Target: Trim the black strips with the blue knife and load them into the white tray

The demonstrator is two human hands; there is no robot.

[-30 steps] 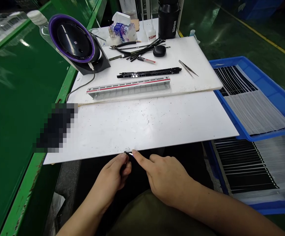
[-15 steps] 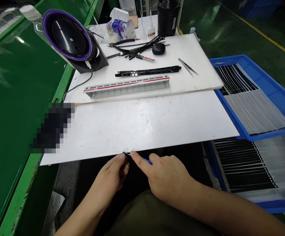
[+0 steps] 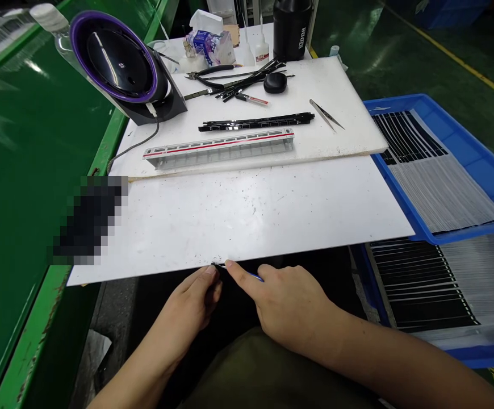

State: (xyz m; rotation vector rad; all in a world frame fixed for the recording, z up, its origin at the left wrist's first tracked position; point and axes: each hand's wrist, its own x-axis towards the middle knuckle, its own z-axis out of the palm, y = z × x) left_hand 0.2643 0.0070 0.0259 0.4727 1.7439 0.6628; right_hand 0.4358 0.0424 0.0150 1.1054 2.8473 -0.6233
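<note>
At the front edge of the white board (image 3: 247,216), my left hand (image 3: 193,301) pinches a small dark piece (image 3: 214,265) between thumb and fingers; most of it is hidden. My right hand (image 3: 292,307) grips a slim blue-handled tool (image 3: 256,277), its index finger stretched along the thin metal end. That end meets or nearly meets the dark piece; I cannot tell its exact shape. Beyond the hands, a white model train car shell (image 3: 219,149) with a red stripe lies on a thick white foam pad (image 3: 336,142). Behind the shell sits a bundle of glossy black strips (image 3: 258,122).
Tweezers (image 3: 327,115), a black case (image 3: 275,83), cutting pliers (image 3: 213,76) and more black strips (image 3: 255,79) lie on the pad. A purple-rimmed fan (image 3: 114,59) stands left. Blue trays (image 3: 481,165) of strips are at right. Dark specks dot the board.
Both hands hold nearly the same pose at the board's edge. The view has shifted very slightly; nothing was picked up or let go.
</note>
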